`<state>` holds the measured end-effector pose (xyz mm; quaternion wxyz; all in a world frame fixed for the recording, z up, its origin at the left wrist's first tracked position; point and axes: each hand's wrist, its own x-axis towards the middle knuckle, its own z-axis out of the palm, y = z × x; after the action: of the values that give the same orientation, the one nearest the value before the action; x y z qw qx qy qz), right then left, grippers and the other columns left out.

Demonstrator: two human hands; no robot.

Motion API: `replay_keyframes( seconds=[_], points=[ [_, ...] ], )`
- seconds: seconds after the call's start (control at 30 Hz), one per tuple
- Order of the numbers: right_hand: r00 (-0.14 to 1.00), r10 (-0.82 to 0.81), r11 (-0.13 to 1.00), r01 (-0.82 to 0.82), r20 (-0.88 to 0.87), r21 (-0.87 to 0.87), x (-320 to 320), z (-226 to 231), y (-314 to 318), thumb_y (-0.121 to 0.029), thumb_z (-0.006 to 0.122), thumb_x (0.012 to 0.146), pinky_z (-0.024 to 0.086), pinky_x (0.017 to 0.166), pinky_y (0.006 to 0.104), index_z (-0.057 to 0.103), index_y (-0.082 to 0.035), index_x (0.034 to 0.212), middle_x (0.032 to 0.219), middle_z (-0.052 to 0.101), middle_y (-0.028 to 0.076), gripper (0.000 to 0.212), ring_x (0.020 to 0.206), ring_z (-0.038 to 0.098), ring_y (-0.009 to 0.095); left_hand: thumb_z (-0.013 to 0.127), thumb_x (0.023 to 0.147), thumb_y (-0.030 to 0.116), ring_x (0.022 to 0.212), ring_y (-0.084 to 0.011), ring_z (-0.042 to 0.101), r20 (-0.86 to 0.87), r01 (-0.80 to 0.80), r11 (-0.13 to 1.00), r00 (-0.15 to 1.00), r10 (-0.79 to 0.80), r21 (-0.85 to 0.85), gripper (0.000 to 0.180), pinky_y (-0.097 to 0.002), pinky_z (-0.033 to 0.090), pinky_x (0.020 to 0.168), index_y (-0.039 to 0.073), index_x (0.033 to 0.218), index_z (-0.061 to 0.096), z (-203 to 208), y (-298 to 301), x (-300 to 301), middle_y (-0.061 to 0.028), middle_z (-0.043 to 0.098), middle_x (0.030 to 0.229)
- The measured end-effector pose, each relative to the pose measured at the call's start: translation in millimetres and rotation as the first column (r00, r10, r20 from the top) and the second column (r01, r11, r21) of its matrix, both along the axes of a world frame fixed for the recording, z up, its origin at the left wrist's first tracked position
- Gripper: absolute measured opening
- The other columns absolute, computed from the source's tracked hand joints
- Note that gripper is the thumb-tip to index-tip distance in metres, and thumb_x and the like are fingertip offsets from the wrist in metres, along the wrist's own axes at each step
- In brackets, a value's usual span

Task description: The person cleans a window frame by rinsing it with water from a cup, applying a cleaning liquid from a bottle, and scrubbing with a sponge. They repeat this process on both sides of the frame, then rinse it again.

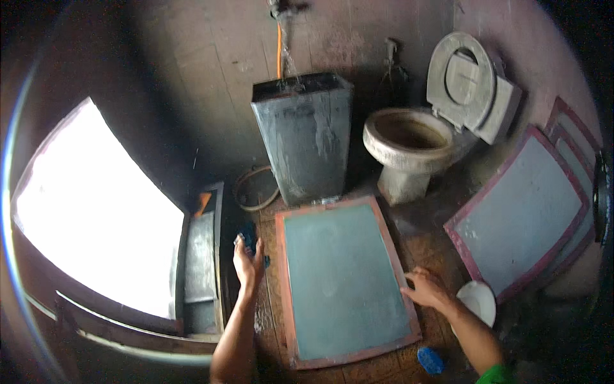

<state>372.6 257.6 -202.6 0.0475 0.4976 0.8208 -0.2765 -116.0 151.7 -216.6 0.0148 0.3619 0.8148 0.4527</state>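
In front of me is a screen printing frame (345, 281), a blue-green mesh panel with a worn pink-orange border. Its far edge is close to the base of a tall grey water container; I cannot tell whether it lies flat or tilts. My left hand (248, 262), left of the frame, is closed around a crumpled dark blue cloth (249, 237). Over at the right border, my right hand (427, 288) has its thumb and curled fingers on the frame's edge. A blue oval object (430, 360), perhaps a brush or a soap bar, lies by the near right corner.
Water runs beside an orange hose (279, 51) into the grey container (304, 141). A toilet (409, 144) with raised lid stands back right. More pink-edged frames (521, 211) lean on the right wall. A white bowl (478, 301) is under my right forearm. A hoop (257, 206) rests left.
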Motion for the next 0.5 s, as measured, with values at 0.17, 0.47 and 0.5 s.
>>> replay_keyframes(
  seconds=[0.17,0.47,0.5],
  points=[
    [0.981,0.142,0.941,-0.092,-0.134,0.325,-55,121,120,-0.03,0.074,0.098,0.048,0.111,0.0485,0.061,0.001,0.14,0.14,0.057,0.023,0.054,0.132,0.056,0.041,0.078,0.094,0.04,0.14,-0.0417,0.051,-0.204,0.056,0.95,0.979,0.007,0.306,0.08,-0.0454,0.042,0.116,-0.002,0.153,0.043,190,196,-43,-0.0245,0.052,0.152],
    [0.871,0.483,0.765,-0.469,0.09,0.442,-197,333,251,-0.038,0.07,0.099,0.054,0.1,0.0447,0.069,-0.003,0.13,0.118,0.069,0.017,0.047,0.113,0.068,0.035,0.078,0.083,0.065,0.135,-0.0336,0.056,-0.591,0.467,0.796,0.539,-0.601,-0.385,0.073,-0.0525,0.048,0.108,0.02,0.139,0.065,247,405,-84,-0.0093,0.066,0.136],
    [0.86,0.497,0.733,-0.487,0.114,0.475,-220,374,267,-0.037,0.07,0.099,0.054,0.099,0.0446,0.07,-0.003,0.13,0.117,0.069,0.017,0.046,0.112,0.068,0.034,0.079,0.081,0.067,0.132,-0.0339,0.059,-0.466,0.431,0.773,0.623,-0.628,-0.466,0.076,-0.0519,0.05,0.107,0.02,0.139,0.065,274,400,-87,-0.0095,0.066,0.136]
  ],
)
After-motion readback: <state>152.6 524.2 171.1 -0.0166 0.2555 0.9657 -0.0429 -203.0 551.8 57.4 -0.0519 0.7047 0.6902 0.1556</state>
